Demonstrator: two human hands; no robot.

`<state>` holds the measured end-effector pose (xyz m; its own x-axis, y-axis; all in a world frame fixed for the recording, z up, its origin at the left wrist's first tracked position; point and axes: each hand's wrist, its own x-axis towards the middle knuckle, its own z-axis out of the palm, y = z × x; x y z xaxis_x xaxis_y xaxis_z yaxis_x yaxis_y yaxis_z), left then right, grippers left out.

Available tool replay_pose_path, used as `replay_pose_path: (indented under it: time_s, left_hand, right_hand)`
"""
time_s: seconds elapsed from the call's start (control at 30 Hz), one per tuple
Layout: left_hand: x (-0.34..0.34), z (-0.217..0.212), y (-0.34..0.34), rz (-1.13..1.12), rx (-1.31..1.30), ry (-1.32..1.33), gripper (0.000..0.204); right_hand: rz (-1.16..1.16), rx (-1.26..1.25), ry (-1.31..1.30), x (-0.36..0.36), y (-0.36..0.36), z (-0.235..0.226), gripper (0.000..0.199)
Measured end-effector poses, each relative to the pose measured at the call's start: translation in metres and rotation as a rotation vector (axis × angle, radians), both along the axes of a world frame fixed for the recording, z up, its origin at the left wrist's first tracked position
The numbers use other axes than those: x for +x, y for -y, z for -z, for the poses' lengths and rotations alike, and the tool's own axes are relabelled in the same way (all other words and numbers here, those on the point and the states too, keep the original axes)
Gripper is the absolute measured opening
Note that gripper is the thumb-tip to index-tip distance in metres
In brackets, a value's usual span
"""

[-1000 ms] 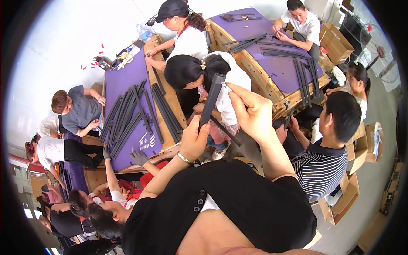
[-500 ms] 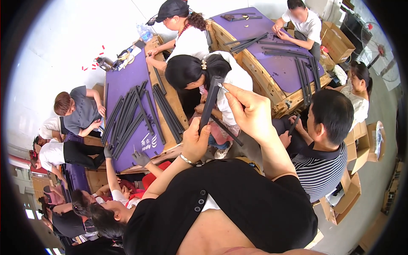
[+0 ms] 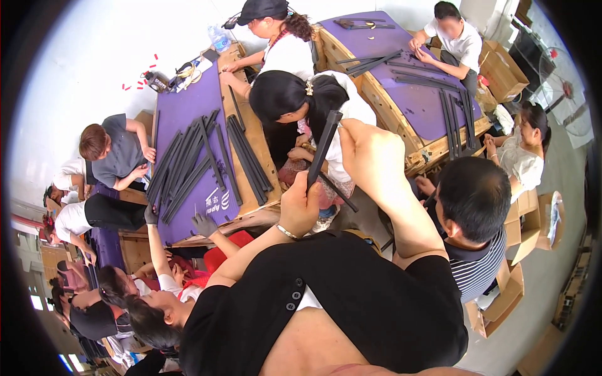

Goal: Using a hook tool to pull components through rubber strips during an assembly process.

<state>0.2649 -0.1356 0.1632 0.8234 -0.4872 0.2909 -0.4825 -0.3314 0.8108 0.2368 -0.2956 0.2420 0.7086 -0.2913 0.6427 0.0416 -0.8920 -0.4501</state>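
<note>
My left hand point(image 3: 300, 205) is wrapped round the lower part of a long black bar point(image 3: 325, 145), which tilts up and slightly right in front of me. At the bar's upper end, my right hand point(image 3: 374, 153) is closed, its bent fingers and thumb pressed together. Whatever sits in those fingers is mostly hidden; only a tiny pale edge shows beside the bar's tip. Below, a second black bar point(image 3: 337, 192) slants by the lap of a person with dark tied hair point(image 3: 285, 100).
On the purple-topped table point(image 3: 188, 109) at left lie many black bars point(image 3: 188, 166). Another purple table point(image 3: 426, 116) with bars stands at far right. Close by on my right sits a person in a striped shirt point(image 3: 480, 207); gloved hands point(image 3: 204, 224) reach in at left. Cardboard boxes point(image 3: 508, 294) stand at right.
My right hand has turned, its knuckles now facing up, and the small silvery piece between its fingertips is mostly hidden. The bar has shifted slightly right.
</note>
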Motion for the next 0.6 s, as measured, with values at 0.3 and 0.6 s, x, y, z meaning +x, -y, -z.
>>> replay_pose_path:
  time_s: [0.3, 0.6]
  left_hand:
    - [0.017, 0.021, -0.013, -0.142, 0.069, 0.194, 0.014]
    - [0.035, 0.026, -0.050, -0.272, 0.043, 0.250, 0.013]
  right_hand:
    - [-0.688, 1.627, -0.457, 0.025, 0.019, 0.015, 0.020]
    - [-0.191, -0.154, -0.059, 0.041, -0.040, 0.025, 0.014]
